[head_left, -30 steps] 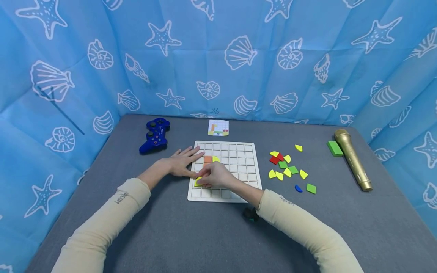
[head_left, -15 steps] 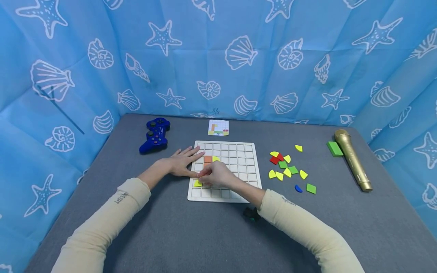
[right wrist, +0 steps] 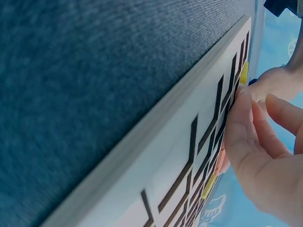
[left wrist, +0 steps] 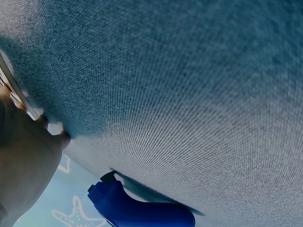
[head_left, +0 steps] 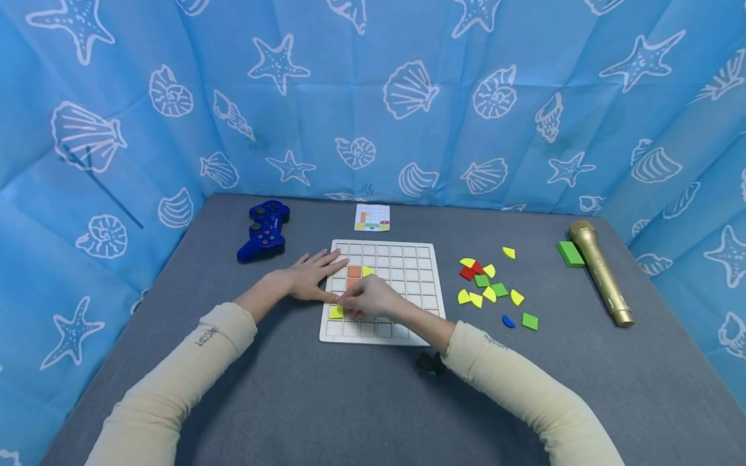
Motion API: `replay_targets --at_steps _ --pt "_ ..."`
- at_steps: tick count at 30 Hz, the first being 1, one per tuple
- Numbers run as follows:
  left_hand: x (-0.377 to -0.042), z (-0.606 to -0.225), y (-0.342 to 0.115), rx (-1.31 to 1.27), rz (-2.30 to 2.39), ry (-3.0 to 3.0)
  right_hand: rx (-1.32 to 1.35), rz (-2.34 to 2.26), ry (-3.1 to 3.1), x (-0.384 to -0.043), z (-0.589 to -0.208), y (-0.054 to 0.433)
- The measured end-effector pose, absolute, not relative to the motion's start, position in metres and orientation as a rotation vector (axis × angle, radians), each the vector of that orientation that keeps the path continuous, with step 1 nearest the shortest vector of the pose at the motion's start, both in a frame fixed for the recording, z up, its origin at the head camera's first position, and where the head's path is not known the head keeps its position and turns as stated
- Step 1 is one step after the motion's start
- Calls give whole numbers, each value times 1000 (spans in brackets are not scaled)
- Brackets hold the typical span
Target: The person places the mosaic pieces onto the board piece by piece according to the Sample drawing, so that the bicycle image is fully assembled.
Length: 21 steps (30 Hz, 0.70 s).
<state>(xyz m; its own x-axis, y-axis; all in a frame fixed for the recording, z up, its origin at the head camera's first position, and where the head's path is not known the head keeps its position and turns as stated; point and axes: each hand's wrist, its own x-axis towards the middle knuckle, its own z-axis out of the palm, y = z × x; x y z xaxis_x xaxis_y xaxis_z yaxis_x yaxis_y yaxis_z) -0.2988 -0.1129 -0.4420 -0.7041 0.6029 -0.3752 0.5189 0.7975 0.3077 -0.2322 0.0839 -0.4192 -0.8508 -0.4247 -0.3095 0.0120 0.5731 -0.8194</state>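
A white gridded board lies on the table. My left hand is spread over its left edge, fingers extended; the left wrist view shows only part of this hand. Low on the board's left side, a yellow quarter-circle tile sits in a cell. My right hand is just right of that tile, fingertips low against the board; the right wrist view shows the fingers with nothing visible between them. Orange tiles and another yellow tile lie farther up, partly hidden by the right hand.
Right of the board lie loose yellow, red, green and blue tiles. A pattern card is behind the board. A blue game controller lies left, a gold microphone and green block far right.
The fingers of my right hand have come off the yellow quarter-circle tile and shifted slightly right, leaving it in its cell. My left hand has stayed still.
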Motion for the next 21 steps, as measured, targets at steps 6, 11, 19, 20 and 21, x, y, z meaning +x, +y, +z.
replay_targets --at_steps 6,11,19,20,21 --pt "-297 -439 -113 848 239 2520 -276 -1260 2278 -233 -417 85" --pt "-294 -432 -112 881 240 2514 -284 -1269 2271 -234 -416 86" --pt "-296 -436 -113 880 259 2510 -421 -1301 2221 -244 -418 88" --pt "-296 -437 -113 879 263 2509 -442 -1299 2197 -245 -418 89" --pt "-296 -438 -114 884 271 2507 -464 -1294 2176 -246 -419 89"
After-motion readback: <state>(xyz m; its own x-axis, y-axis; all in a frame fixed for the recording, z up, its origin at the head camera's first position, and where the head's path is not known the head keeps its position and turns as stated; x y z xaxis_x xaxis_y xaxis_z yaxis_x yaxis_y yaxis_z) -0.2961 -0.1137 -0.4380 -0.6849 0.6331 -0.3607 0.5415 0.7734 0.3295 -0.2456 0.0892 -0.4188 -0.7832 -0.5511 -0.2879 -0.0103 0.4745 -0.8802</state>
